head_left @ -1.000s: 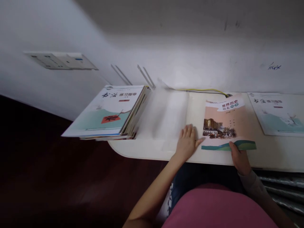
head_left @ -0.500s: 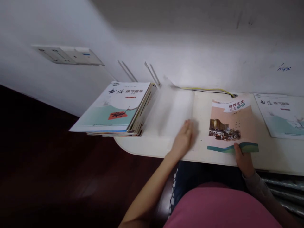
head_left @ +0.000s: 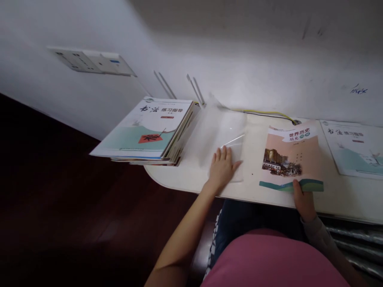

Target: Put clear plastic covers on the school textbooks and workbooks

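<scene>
My left hand [head_left: 222, 169] lies flat with its fingers spread on a clear plastic book cover [head_left: 223, 127], whose left part rises against a stack of books. My right hand [head_left: 303, 199] grips the lower edge of a pink-covered history workbook [head_left: 295, 153], thumb on top, the other fingers hidden underneath. A picture of a fortress and a green band decorate that workbook. The stack of books [head_left: 146, 127] has a white and green calligraphy workbook on top and stands left of the plastic cover.
Another calligraphy workbook [head_left: 356, 145] lies on the white table [head_left: 254, 187] at the right. White antennas [head_left: 194, 89] and a yellow cable [head_left: 260, 112] are along the wall. A socket panel [head_left: 92, 61] is on the wall at left.
My left hand has slid left over the plastic cover and flattened, fingers now spread. The right hand still holds the pink workbook in nearly the same place. The view has shifted slightly.
</scene>
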`<state>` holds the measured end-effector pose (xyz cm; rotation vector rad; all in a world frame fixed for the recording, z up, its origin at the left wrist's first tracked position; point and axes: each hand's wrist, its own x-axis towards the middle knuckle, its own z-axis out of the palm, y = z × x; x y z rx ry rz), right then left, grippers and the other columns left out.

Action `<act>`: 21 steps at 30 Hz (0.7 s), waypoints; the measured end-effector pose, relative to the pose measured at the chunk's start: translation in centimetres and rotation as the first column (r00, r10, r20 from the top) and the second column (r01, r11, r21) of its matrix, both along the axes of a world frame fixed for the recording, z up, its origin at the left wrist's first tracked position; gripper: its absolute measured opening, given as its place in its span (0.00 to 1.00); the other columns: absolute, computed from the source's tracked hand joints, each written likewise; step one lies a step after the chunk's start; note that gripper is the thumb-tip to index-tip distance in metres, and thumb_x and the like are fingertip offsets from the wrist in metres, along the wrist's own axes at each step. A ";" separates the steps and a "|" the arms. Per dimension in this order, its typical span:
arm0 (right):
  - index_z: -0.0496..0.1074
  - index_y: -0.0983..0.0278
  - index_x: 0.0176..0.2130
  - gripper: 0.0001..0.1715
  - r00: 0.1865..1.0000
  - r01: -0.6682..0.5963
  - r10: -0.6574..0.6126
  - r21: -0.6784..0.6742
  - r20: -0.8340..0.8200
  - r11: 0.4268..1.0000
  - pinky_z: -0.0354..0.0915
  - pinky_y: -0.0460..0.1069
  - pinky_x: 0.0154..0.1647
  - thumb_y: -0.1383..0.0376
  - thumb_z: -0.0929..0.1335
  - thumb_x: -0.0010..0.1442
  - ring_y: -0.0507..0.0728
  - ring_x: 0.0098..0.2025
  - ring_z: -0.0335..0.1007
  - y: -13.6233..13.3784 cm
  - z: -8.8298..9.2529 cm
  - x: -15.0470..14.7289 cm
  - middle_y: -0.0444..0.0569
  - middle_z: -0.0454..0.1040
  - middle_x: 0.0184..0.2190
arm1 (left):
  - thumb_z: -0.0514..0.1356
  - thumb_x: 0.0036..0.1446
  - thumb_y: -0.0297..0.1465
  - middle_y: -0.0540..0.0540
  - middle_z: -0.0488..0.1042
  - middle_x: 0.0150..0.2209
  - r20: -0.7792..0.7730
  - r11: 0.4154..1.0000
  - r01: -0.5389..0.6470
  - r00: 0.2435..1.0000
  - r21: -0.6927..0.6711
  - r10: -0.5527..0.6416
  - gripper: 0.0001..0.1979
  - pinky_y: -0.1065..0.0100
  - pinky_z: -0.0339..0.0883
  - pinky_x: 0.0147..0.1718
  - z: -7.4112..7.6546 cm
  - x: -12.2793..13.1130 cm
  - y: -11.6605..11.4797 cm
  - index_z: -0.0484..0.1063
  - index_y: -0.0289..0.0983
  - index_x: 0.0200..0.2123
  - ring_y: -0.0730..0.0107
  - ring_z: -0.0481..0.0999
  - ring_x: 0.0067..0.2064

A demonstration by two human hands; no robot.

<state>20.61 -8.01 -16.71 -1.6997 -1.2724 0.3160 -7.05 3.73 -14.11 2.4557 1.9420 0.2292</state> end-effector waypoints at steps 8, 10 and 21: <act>0.68 0.66 0.51 0.22 0.977 -0.111 0.097 0.061 0.190 0.992 0.64 0.69 0.52 0.57 0.58 0.65 0.66 0.53 0.68 0.6 2.2 -1.4 0.60 0.73 0.47 | 0.43 0.66 0.38 0.27 0.59 0.62 0.005 0.994 -0.077 0.997 0.080 0.077 0.27 0.49 0.55 0.59 -0.9 -4.3 1.0 0.60 0.25 0.60 0.45 0.58 0.64; 0.57 0.65 0.61 0.27 0.950 -0.190 0.166 0.067 0.266 0.979 0.61 0.66 0.57 0.62 0.58 0.65 0.64 0.60 0.61 1.4 4.3 -2.8 0.60 0.66 0.56 | 0.44 0.66 0.38 0.26 0.58 0.62 0.020 0.994 -0.068 0.998 0.084 0.067 0.28 0.49 0.54 0.59 -1.0 -4.3 1.0 0.59 0.24 0.60 0.44 0.57 0.64; 0.59 0.72 0.61 0.26 0.492 -0.429 0.468 -0.263 0.734 0.864 0.50 0.72 0.59 0.71 0.55 0.65 0.73 0.64 0.51 5.5 9.2 -16.4 0.67 0.59 0.62 | 0.48 0.63 0.34 0.25 0.53 0.64 0.078 0.999 0.038 0.996 0.003 -0.038 0.28 0.47 0.53 0.59 -1.4 -5.3 1.0 0.55 0.23 0.62 0.40 0.51 0.66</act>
